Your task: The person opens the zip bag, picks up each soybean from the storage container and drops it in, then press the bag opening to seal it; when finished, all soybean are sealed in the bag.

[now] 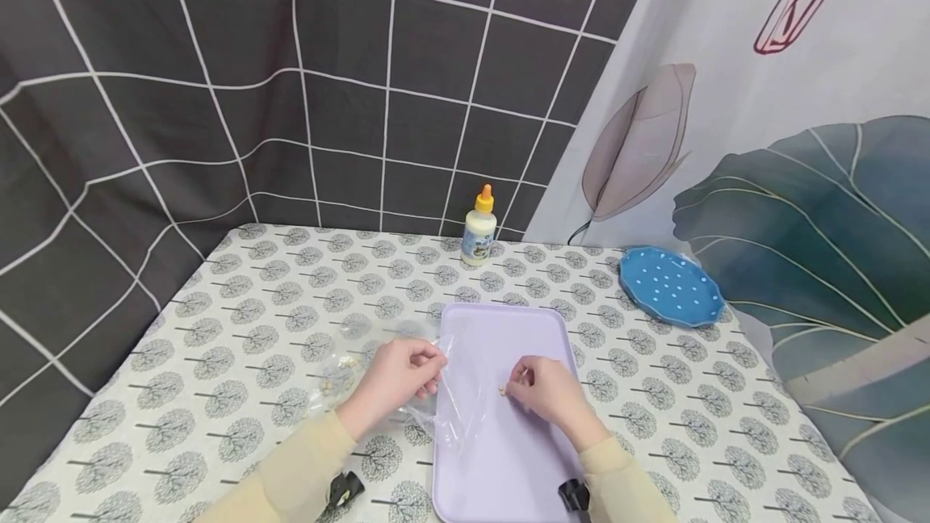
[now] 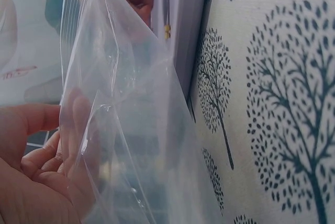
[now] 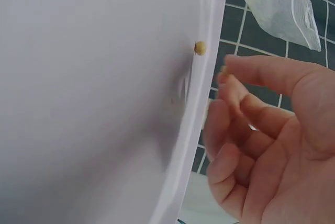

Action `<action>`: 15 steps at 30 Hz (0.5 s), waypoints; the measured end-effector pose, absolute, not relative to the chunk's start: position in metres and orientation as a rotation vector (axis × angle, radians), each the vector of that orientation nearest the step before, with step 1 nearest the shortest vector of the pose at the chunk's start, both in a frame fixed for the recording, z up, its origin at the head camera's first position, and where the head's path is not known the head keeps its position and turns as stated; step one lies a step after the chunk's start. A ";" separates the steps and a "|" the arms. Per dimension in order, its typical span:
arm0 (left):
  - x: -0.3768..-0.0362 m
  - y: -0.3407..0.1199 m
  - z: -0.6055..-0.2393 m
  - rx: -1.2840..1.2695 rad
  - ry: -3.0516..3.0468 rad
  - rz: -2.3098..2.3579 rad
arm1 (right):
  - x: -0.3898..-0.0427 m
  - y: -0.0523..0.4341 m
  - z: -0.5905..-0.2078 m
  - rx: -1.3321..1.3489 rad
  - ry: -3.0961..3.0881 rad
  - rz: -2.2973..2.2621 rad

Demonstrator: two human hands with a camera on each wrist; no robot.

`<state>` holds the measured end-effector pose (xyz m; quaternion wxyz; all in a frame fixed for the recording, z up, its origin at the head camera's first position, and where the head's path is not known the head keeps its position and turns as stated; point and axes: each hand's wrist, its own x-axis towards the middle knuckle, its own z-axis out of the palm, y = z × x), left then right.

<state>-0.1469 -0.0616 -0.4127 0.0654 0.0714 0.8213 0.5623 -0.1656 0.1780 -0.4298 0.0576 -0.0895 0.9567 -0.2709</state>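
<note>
My left hand (image 1: pixel 407 374) pinches the edge of a clear zip bag (image 1: pixel 461 398), which hangs partly over the left side of the lavender tray (image 1: pixel 501 479). In the left wrist view the bag (image 2: pixel 136 109) spreads in front of the fingers. Low over the tray, my right hand (image 1: pixel 548 390) holds a small yellow kernel (image 3: pixel 224 70) between thumb and fingertip. Another small yellow kernel (image 3: pixel 200 48) lies on the tray close to those fingertips. Several yellowish pieces (image 1: pixel 341 374) show through clear plastic on the cloth, left of my left hand.
A glue bottle (image 1: pixel 479 232) with a yellow and orange cap stands upright behind the tray. At the back right lies a blue dish (image 1: pixel 672 286) with white dots. The tree-print tablecloth (image 1: pixel 240 378) meets a dark checked curtain (image 1: pixel 349 103) at the back.
</note>
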 end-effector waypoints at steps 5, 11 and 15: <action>-0.147 -0.062 -0.413 0.213 2.485 1.689 | -0.163 0.178 -0.426 -0.269 2.877 -1.005; -0.147 -0.061 -0.413 0.224 2.492 1.690 | -0.160 0.175 -0.423 -0.487 2.887 -1.167; -0.148 -0.061 -0.413 0.224 2.487 1.691 | -0.158 0.172 -0.421 -0.663 2.833 -1.288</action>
